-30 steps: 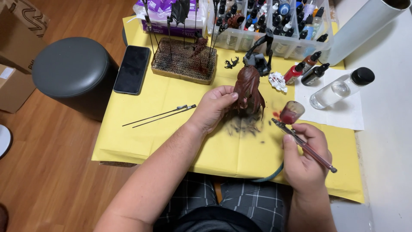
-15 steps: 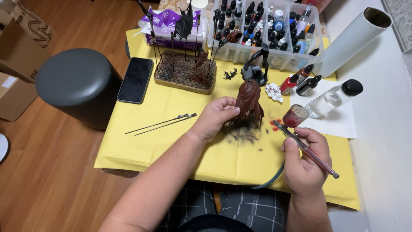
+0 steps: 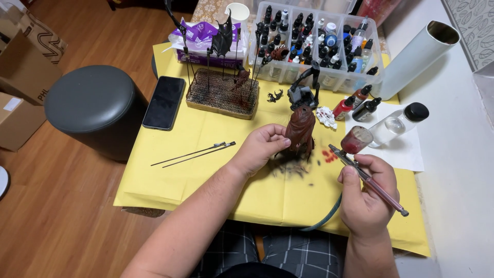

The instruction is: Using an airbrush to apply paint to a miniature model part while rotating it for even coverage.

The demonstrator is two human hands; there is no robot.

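Left hand: the left hand (image 3: 263, 146) grasps the reddish-brown cloaked miniature figure (image 3: 300, 129), fingers curled against its side.
Figure: upright near the middle of the yellow paper table cover (image 3: 170, 177), above dark spray speckles.
Right hand: the right hand (image 3: 367, 191) is clenched round a slim metal airbrush with a red-stained paint cup (image 3: 361, 162), nozzle aimed left at the figure.
Far side: clear plastic bin of small paint bottles (image 3: 319, 46); wire drying rack (image 3: 221, 92).
Left: black smartphone (image 3: 164, 102); round dark stool (image 3: 92, 105).

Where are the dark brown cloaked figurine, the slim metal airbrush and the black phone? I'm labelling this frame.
dark brown cloaked figurine (image 3: 301, 129), head view, on the draped back.
slim metal airbrush (image 3: 371, 181), head view, on the barrel above the right hand's fingers.
black phone (image 3: 164, 102), head view, on the screen's middle.
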